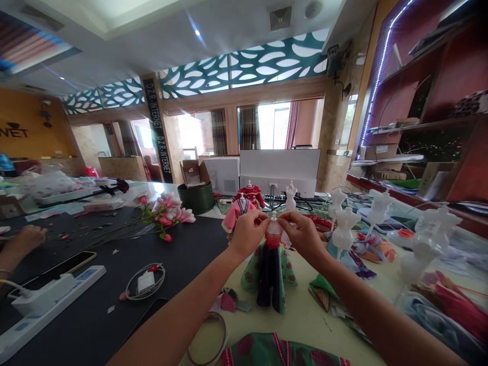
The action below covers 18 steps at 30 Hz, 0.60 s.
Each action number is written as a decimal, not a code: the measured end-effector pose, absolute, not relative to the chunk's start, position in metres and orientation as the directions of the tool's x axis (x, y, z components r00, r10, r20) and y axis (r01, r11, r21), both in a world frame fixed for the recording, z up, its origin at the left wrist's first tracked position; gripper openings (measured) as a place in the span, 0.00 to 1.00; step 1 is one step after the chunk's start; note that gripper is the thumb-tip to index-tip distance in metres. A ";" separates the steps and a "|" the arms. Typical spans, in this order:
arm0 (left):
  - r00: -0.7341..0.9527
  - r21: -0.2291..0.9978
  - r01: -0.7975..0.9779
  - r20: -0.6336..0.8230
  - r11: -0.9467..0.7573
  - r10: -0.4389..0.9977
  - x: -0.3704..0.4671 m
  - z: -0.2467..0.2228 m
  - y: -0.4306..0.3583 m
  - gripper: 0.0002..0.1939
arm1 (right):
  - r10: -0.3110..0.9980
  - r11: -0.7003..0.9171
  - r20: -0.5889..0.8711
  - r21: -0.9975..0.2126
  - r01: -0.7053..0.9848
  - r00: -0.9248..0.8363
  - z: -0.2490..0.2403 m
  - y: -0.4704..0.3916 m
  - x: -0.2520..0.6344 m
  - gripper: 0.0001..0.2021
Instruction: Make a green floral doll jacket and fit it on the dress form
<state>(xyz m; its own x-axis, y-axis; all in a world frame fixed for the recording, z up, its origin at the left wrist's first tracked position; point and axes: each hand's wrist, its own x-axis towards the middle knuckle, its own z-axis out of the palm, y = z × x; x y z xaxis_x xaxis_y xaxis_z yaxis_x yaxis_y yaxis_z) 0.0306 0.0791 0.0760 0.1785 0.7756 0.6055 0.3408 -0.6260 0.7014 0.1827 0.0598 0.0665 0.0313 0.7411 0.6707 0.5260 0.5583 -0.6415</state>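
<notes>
Two pinches, by left hand [249,233] and right hand [303,234], hold the pale top [273,230] on a miniature dress form [273,217] at the tabletop [301,317]; uneven tugging could skew the cloth or tip the form

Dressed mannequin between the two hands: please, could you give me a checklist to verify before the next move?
1. Left hand at one shoulder of the mannequin: ok.
2. Right hand at the other shoulder: ok.
3. Mannequin upright: ok.
4. Grip on the white top firm: cannot tell.
5. Green floral garment apart from the ring-shaped roll: ok.
6. Table near the garment free of scraps: not ok.
</notes>
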 end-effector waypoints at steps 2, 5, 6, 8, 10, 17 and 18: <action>0.176 0.700 0.345 0.607 -0.626 0.775 0.031 0.076 0.079 0.06 | 0.740 0.559 0.672 -0.644 0.522 0.037 0.066 0.060 0.183 0.08; 0.181 0.702 0.331 0.609 -0.631 0.772 0.032 0.076 0.081 0.06 | 0.737 0.563 0.675 -0.647 0.514 0.042 0.065 0.061 0.183 0.08; 0.183 0.704 0.321 0.610 -0.633 0.771 0.032 0.076 0.081 0.06 | 0.736 0.564 0.676 -0.648 0.511 0.045 0.065 0.062 0.183 0.08; 0.182 0.712 0.303 0.609 -0.633 0.772 0.033 0.076 0.081 0.06 | 0.730 0.567 0.681 -0.650 0.505 0.058 0.063 0.063 0.183 0.08; 0.177 0.721 0.299 0.601 -0.625 0.779 0.034 0.075 0.081 0.05 | 0.722 0.568 0.687 -0.653 0.501 0.078 0.062 0.063 0.184 0.07; 0.163 0.726 0.285 0.606 -0.626 0.778 0.034 0.074 0.080 0.06 | 0.726 0.566 0.683 -0.658 0.496 0.078 0.061 0.059 0.183 0.08; 0.163 0.723 0.287 0.609 -0.628 0.776 0.034 0.074 0.079 0.06 | 0.725 0.567 0.684 -0.659 0.494 0.080 0.062 0.058 0.182 0.08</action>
<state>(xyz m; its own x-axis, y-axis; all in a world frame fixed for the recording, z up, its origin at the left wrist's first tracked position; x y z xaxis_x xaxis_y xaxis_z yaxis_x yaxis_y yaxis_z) 0.0338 0.0794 0.0737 0.1632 0.7760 0.6092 0.2869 -0.6282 0.7233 0.1824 0.0578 0.0619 0.0800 0.7250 0.6841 0.4937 0.5674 -0.6591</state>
